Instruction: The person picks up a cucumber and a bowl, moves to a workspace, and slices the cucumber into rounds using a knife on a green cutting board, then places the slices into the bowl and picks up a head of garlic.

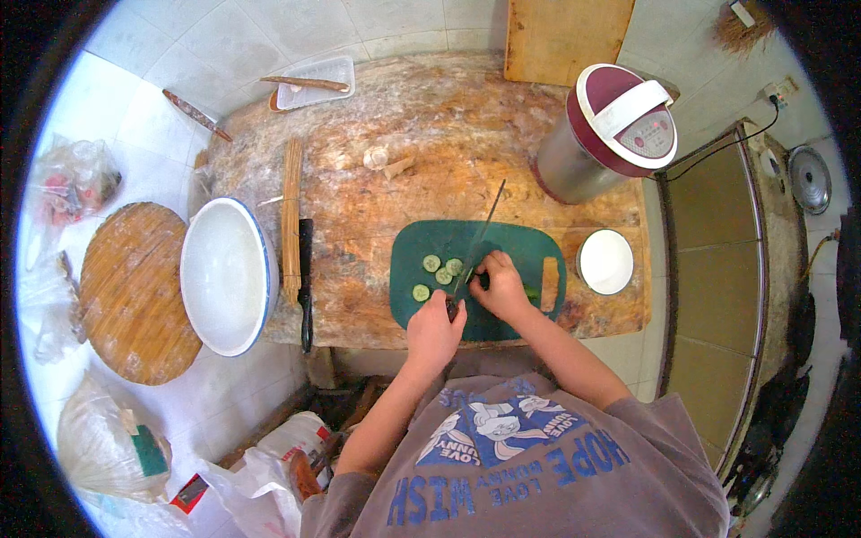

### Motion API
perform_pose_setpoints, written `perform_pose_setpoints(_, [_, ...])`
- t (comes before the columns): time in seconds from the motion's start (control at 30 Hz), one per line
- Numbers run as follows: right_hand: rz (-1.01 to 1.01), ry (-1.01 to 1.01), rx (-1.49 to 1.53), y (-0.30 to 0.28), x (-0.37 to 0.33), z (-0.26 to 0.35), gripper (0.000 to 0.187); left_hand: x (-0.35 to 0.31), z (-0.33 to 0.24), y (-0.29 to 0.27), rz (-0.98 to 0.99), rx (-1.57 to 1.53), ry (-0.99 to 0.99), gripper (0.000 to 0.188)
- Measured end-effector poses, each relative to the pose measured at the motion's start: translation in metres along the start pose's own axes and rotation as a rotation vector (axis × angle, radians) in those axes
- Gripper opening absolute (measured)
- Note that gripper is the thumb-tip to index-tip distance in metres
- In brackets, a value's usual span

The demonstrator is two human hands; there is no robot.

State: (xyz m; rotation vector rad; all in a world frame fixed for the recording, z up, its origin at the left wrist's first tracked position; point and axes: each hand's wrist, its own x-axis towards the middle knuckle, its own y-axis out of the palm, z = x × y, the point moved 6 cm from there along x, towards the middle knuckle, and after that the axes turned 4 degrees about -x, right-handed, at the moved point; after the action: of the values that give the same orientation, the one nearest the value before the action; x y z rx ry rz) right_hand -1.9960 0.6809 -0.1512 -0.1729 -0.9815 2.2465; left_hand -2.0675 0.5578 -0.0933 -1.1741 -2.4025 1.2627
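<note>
Dark green cutting board [520,247] carries pale green cucumber slices [432,263] with lighter centres. The bench [404,125] is mottled orange-brown wood dusted white. White bowl [224,273] has a thin blue rim; a small white dish [605,261] sits plain. The rice cooker [610,134] is maroon, white and silver. Grey shirt [538,466] bears blue print

Bare wood lies open behind the green cutting board [520,247], while the rice cooker [610,134] and small white bowl [605,261] crowd its right.
</note>
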Motion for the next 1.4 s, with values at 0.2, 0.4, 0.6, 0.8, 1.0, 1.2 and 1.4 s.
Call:
perform_pose_setpoints(0.2, [-0.006,-0.021,0.035,0.001,-0.002,-0.002,0.025,-0.009,-0.013,-0.006,0.065,0.003,0.001,0.027])
perform_pose_setpoints(0.4, [0.004,0.0,0.035,0.003,-0.003,-0.003,0.024,-0.014,-0.014,-0.009,0.062,0.081,0.054,0.024])
perform_pose_setpoints(0.6, [-0.008,-0.007,0.047,0.0,0.0,-0.002,0.023,-0.011,-0.009,0.001,0.136,0.116,-0.009,0.029])
perform_pose_setpoints(0.8, [0.032,0.004,-0.031,-0.002,-0.001,0.003,0.025,0.002,-0.001,0.013,-0.002,0.122,0.097,0.026])
perform_pose_setpoints(1.0, [0.123,-0.06,-0.163,-0.021,-0.01,0.014,0.03,0.001,0.007,-0.002,-0.042,0.034,0.04,0.025])
perform_pose_setpoints(1.2, [0.058,-0.084,-0.056,-0.016,-0.014,-0.001,0.033,-0.009,-0.011,-0.013,0.033,0.014,0.032,0.024])
perform_pose_setpoints(1.4, [0.037,-0.09,-0.051,-0.017,-0.014,-0.001,0.031,-0.01,-0.011,-0.008,0.048,-0.021,0.041,0.029])
